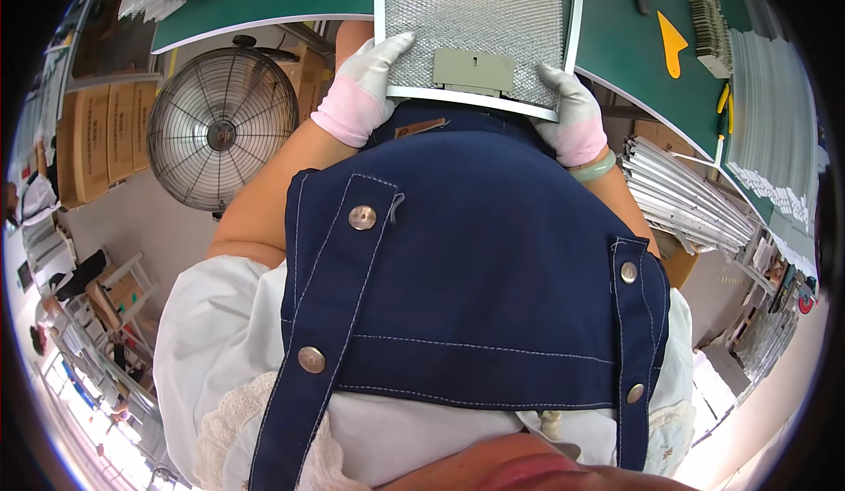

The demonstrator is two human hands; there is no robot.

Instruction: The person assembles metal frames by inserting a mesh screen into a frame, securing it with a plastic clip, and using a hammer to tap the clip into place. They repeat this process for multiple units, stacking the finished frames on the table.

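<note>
A metal mesh filter panel in a slim white frame lies at the green table's edge, its near side jutting out toward my apron. My left hand, in a white glove with a pink cuff, is closed on the panel's near left corner, thumb on top. My right hand, gloved alike, grips the near right corner, its thumb over the frame. Between them a grey-green plastic plate sits on the mesh by the near frame bar. The fingers under the panel are hidden.
On the green table to the right lie a yellow scraper, a stack of grey-green plastic parts and yellow-handled pliers. Metal frame strips lie below the tabletop. A floor fan stands left, beside cardboard boxes.
</note>
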